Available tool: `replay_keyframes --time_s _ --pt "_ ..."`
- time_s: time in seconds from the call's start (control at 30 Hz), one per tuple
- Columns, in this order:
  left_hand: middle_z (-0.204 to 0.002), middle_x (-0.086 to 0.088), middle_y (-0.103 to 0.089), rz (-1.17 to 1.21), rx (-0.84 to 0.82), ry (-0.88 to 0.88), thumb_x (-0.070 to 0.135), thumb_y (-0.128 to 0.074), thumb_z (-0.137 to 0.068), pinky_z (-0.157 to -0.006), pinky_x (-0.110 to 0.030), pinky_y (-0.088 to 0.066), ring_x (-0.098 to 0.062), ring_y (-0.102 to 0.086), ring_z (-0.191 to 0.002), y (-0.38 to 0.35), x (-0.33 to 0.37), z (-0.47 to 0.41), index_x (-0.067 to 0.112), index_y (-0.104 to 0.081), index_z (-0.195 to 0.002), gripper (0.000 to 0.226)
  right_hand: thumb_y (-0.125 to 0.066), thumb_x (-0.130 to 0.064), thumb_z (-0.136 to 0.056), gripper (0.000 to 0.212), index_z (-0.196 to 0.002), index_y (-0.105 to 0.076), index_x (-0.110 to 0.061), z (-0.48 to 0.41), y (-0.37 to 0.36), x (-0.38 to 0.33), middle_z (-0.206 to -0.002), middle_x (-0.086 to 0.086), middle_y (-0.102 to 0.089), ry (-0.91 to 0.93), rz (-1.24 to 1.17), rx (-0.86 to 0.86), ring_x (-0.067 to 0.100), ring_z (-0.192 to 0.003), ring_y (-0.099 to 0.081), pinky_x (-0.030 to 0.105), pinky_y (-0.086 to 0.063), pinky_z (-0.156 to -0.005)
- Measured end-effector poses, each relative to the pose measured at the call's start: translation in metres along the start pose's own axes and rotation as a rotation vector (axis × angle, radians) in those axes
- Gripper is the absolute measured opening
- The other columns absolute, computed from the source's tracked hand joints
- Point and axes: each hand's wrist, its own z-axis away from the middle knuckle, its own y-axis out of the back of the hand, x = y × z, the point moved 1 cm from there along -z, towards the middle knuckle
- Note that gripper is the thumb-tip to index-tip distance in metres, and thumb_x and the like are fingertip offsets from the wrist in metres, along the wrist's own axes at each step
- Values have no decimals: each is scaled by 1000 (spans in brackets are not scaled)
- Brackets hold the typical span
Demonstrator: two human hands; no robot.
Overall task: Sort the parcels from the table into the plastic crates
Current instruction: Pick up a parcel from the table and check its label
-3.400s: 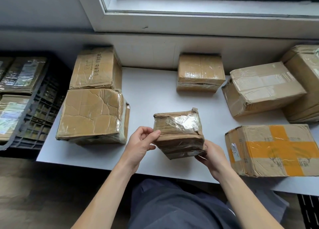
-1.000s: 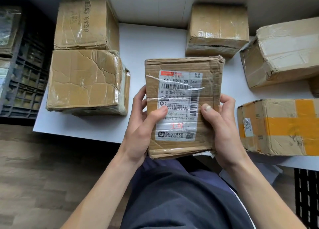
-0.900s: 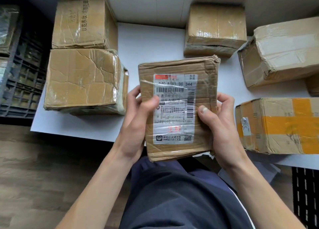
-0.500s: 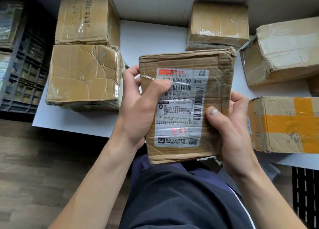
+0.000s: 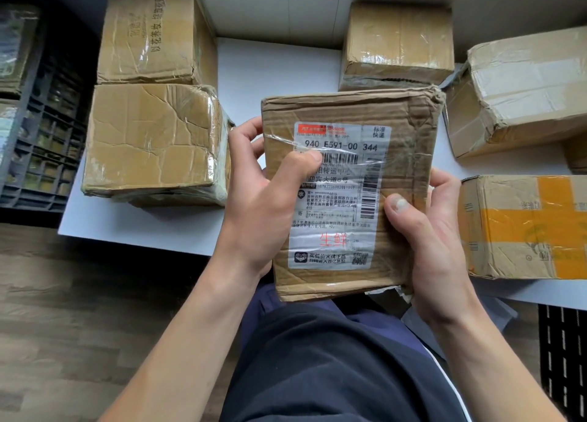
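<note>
Here a small parcel (image 5: 408, 142) is held up off the table (image 5: 273, 72), between the two hands and above the lap (image 5: 317, 358), with its printed label (image 5: 333, 231) turned upward to be read. One edge is gripped by the left hand (image 5: 260, 199), whose thumb is laid across the label's barcode while the fingers are curled behind. The opposite edge, lower down, is clasped by the right hand (image 5: 432, 237), thumb pressed on the front face and fingers wrapped round the back. Neither hand is free.

The cardboard is seen to be creased and softened, its far corner crushed, and parts of it are covered in glossy clear tape. It is judged to be light, since it is carried on the fingers alone, and yielding rather than stiff; the taped patches could be slippery. A hold across two opposite edges, with fingers underneath, is therefore judged safest, and squeezing of the flat faces is best avoided.

A black crate (image 5: 54, 142), with parcels already in it, is found well out beyond the left hand, past a creased parcel (image 5: 149, 142). A yellow-taped parcel (image 5: 524, 227) lies just beside the right hand, and a dark slotted crate (image 5: 562, 374) is glimpsed below it.
</note>
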Motion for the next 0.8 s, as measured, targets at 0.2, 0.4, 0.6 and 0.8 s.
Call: replay_keyframes --time_s 0.2,0.4,0.6,0.8 --pt "-136 -20 -60 1 -6 1 40 -75 -69 -102 -54 -55 -29 -68 -117 2 -1 -1 21 -46 -124 65 -64 -50 -77 50 -117 -43 -27 0 0 0 -124 12 -58 -3 10 2 3 -99 -63 16 -50 -82" --pt "-135 -20 -61 8 -13 -1 39 -76 -70 -101 -54 -55 -29 -69 -117 4 -4 -2 23 -46 -122 62 -65 -51 -77 52 -118 -43 -28 0 -1 1 -129 15 -59 -36 18 3 7 -103 -65 21 -52 -85" --pt "-136 -19 -61 19 -19 16 40 -76 -71 -103 -55 -54 -28 -69 -118 8 -6 -3 22 -47 -126 65 -67 -52 -77 52 -118 -45 -31 2 -3 1 -133 18 -58 -69 35 12 19 -110 -66 35 -56 -93" --pt "-134 -20 -65 121 -27 127 27 -74 -84 -104 -58 -54 -33 -70 -117 15 1 -1 17 -48 -137 60 -70 -58 -75 50 -114 -48 -36 1 -13 -3 -132 11 -61 -126 15 25 25 -115 -67 48 -55 -99"
